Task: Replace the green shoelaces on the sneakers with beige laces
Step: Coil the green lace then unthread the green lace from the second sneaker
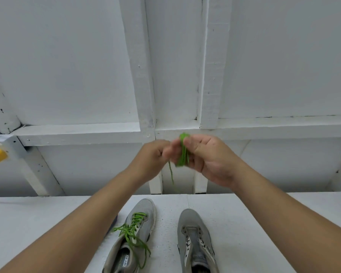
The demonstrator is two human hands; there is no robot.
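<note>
Green lace [183, 152], removed: bundled in right hand [207, 156], fingers curled round it; left hand [153, 154] pinches its loose tail above the table [244, 217]. Right shoe [195, 239] unlaced, left shoe [135, 233] still green-laced. Risk: coil likely springs loose if the grip slackens.

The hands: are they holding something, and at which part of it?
Both hold a green shoelace above the table. The right hand grips its folded bundle around the middle; the left hand pinches the strand beside it, whose free end hangs down.
</note>
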